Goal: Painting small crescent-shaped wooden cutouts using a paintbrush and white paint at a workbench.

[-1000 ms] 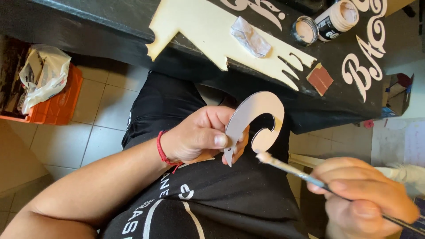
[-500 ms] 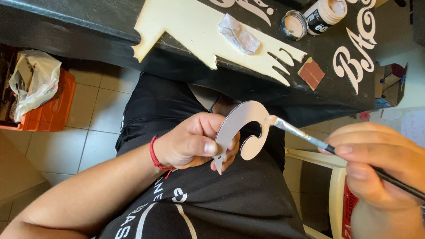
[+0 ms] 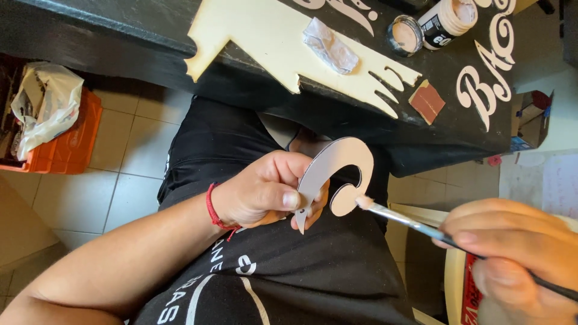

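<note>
Left hand (image 3: 259,195) pinches pale hook-shaped wooden cutout (image 3: 334,174) upright; right hand (image 3: 512,253) fingers grip thin paintbrush (image 3: 415,224), bristles touching cutout's lower curl from the right.

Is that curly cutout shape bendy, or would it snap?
Probably stiff: the curly cutout keeps its flat shape held by one edge in the left hand. Likely light, as fingertips alone carry it. Its thin pointed tail might snap.

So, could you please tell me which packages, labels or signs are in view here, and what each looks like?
Paint bottle: lying on the black table, cream contents, black label.
Cut-out lettering: cream curly letters on the table's right side.
Plastic bag: white, crumpled, in an orange crate on the floor.
</note>
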